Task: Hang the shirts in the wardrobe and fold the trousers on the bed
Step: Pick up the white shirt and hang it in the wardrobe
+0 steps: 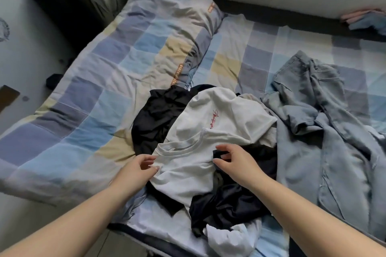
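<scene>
Inspector A: At lower centre of the frame, a white shirt [200, 135] with red lettering lies on top of a heap on the bed [87, 94]. The left hand [139, 170] sits at its left shoulder, fingers [153, 166] curled and touching the cloth edge; whether they have pinched it cannot be told. The right hand [234, 159] is at the collar, fingers spread and bent over the fabric, not clamped.

Inspector B: Surroundings?

Inspector A: Black clothes [158, 119] lie under and around the shirt, touching it. Jeans [325, 131] sprawl unfolded at the right of the frame. The wardrobe is not in view.

Inspector B: Risks?

Inspector A: In this inspector's judgement, lifting by one shoulder alone could drag the tangled black clothes along or off the bed's near edge. A loose hold may let the shirt slump back crumpled.
</scene>
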Motion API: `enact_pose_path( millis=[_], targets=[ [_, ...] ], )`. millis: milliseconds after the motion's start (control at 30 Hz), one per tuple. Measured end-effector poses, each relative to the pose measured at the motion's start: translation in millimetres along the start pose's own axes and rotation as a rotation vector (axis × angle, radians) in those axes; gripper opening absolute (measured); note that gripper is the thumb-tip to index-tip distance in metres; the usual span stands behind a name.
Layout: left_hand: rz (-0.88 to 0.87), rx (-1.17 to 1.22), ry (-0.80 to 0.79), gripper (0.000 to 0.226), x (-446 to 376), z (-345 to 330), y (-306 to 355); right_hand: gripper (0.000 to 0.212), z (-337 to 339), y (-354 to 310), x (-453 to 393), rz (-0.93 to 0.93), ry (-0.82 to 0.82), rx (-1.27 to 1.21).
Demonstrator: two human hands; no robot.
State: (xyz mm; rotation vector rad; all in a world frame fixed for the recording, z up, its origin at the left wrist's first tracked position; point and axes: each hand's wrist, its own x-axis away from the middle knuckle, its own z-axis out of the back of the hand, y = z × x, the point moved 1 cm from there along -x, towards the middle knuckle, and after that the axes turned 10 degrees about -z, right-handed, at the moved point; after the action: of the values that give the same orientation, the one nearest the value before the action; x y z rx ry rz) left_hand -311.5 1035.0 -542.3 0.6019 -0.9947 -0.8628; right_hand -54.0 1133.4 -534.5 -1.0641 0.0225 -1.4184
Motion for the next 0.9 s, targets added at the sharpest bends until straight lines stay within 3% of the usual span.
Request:
enact_pose_path(
  millis=[233, 467, 667, 800, 900],
  targets=[
    [-0.12, -0.376, -0.037, 0.044, -88, -5, -78, 0.066, -55, 21, -113, 0.034, -0.006, 0.362],
    [-0.194, -0.532, -0.181, 0.061, -141, -22, -112, 0.07, -91, 26, -186, 0.049, -0.054, 0.753],
    [-0.104, -0.64, -0.303, 0.066, -163, -38, -132, 0.05, -94, 27, -206, 0.127, 0.038, 1.079],
    [-0.091, -0.788, -0.333, 0.066, -170, -36, -138, 0.038, -92, 32, -208, 0.127, 0.066, 1.126],
    [-0.103, -0.846, -0.334, 0.036, -175, -37, -135, 0.026, -90, 39, -205, 0.163, 0.066, 1.11]
  ],
)
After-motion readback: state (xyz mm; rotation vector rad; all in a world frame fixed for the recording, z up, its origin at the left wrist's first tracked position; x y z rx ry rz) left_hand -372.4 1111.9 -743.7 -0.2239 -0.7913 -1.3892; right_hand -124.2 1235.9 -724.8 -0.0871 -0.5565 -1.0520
